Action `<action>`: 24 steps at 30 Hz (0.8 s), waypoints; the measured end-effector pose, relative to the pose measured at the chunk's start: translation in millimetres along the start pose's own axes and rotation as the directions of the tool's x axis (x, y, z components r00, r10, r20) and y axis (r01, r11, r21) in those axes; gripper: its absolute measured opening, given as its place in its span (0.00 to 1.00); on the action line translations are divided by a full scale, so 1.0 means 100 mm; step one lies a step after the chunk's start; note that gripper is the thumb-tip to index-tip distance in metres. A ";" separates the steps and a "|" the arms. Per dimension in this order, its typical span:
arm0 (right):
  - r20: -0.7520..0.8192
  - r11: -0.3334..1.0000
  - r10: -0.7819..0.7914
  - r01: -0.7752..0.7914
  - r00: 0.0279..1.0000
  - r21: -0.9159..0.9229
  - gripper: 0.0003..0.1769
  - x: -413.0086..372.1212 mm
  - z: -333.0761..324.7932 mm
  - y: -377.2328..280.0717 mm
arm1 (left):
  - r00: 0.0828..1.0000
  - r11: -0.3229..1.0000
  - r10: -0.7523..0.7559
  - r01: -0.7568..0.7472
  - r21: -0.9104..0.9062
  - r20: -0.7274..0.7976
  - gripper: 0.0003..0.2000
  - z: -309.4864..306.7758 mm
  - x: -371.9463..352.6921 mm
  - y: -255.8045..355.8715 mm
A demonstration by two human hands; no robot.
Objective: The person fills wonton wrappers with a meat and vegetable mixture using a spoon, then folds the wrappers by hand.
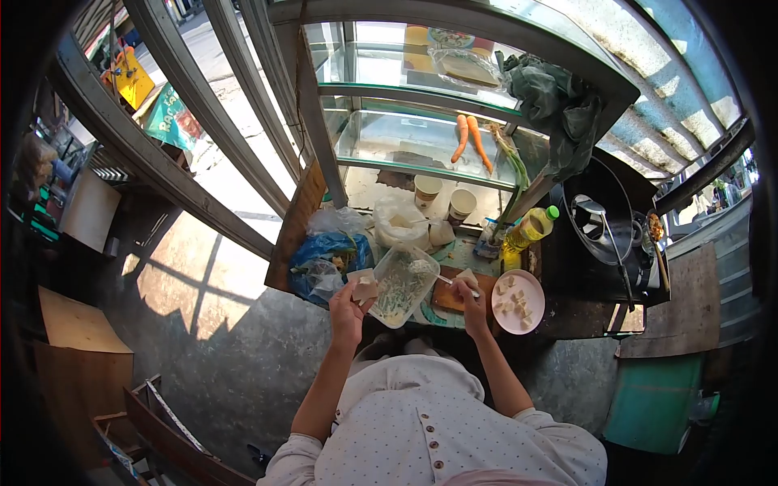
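Note:
My left hand (348,313) is closed on a pale, thin square wrapper (365,285), held up at the left side of a clear plastic container (384,317). Inside the container lies a pale filling with green shreds (395,292). In my right hand (474,308) is a spoon (442,279), its bowl end over the container's far right corner. Below that hand sits a wooden cutting board (447,300), with a pale piece (468,276) by the fingers. A pink plate (531,322) to the right bears several small pale pieces (514,304).
Plastic bags (324,257) crowd the counter's left, with paper cups (428,192) behind. An oil bottle (531,231) stands beyond the plate. A wok (600,206) with a ladle (596,212) occupies the right. Carrots (478,144) lie in the glass case (389,134).

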State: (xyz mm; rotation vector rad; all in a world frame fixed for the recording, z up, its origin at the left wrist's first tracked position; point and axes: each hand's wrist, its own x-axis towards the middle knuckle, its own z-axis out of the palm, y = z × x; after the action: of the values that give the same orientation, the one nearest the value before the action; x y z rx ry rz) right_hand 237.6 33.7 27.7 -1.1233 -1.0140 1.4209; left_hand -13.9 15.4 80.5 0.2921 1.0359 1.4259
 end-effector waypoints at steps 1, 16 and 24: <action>0.078 0.991 -0.036 0.046 0.996 -0.124 0.11 0.01 0.08 0.07 | 1.000 0.999 -0.016 0.016 0.030 0.004 0.15 -0.03 0.01 -0.04; 0.393 0.975 0.192 -0.220 0.899 0.025 0.20 0.05 0.61 0.19 | 0.948 0.971 -0.241 0.238 0.037 0.207 0.20 0.05 -0.05 -0.39; 0.486 0.963 0.226 -0.270 0.844 0.020 0.21 0.06 0.55 0.19 | 0.950 0.902 -0.301 0.257 0.346 0.079 0.22 0.12 -0.07 -0.33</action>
State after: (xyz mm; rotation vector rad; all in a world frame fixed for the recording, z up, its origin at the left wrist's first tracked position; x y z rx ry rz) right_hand 179.5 36.1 20.2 -0.8729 -1.1605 2.0032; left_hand 18.3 7.1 66.1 0.4561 1.1581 0.9574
